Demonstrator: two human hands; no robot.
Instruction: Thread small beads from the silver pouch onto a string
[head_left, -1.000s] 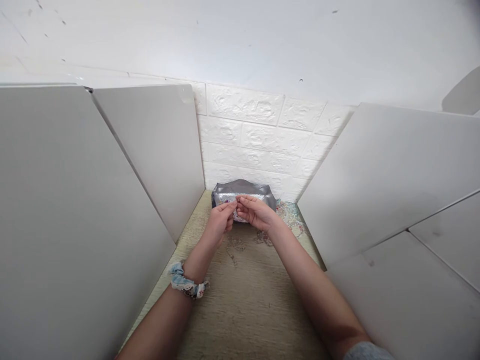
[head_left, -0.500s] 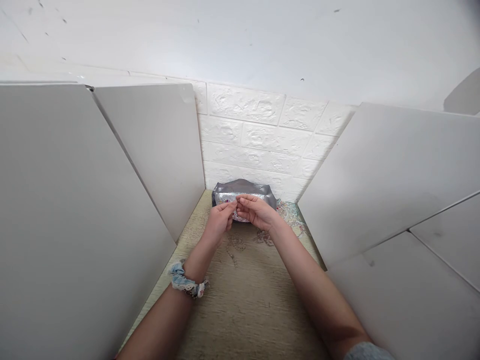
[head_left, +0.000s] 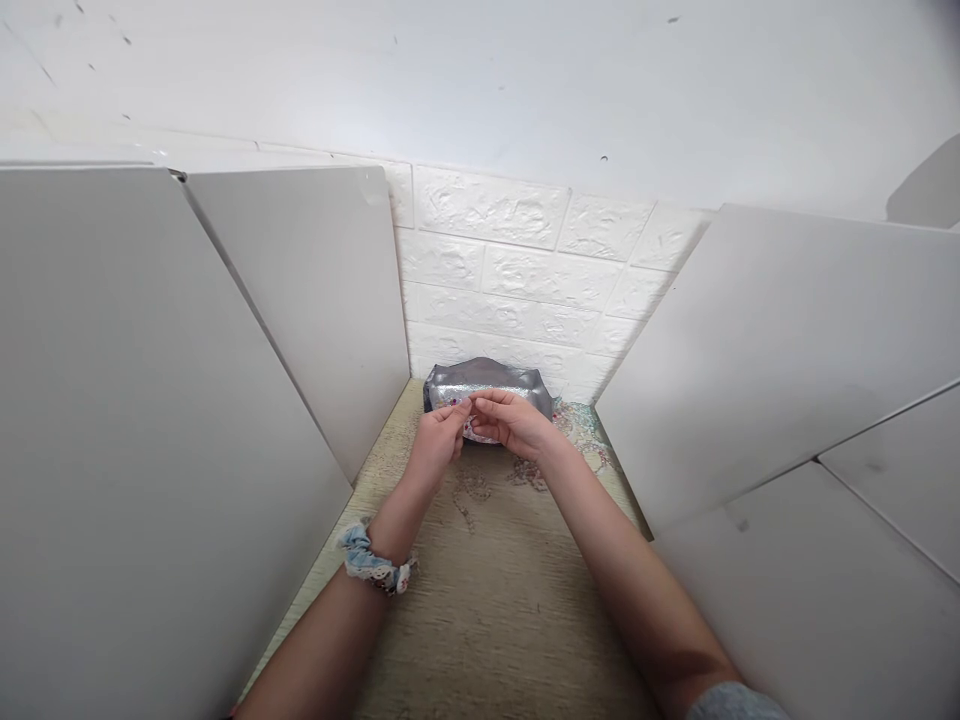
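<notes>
A silver, glittery pouch (head_left: pixel 487 379) lies at the far end of the table against the white brick wall. Both hands meet just in front of it. My left hand (head_left: pixel 439 445) has its fingers curled and its fingertips pinched at the pouch's front edge. My right hand (head_left: pixel 510 420) is curled too, its fingertips touching those of the left. What the fingers pinch is too small to make out. A blue patterned scrunchie (head_left: pixel 373 565) sits on my left wrist.
A beige patterned cloth (head_left: pixel 487 600) covers the table. Tall grey panels stand on the left (head_left: pixel 150 430) and right (head_left: pixel 787 380), forming a narrow booth. The white brick wall (head_left: pixel 517 270) closes the far end.
The fingertips of both hands have shifted slightly at the pouch's front edge; the arms and the pouch stay in place.
</notes>
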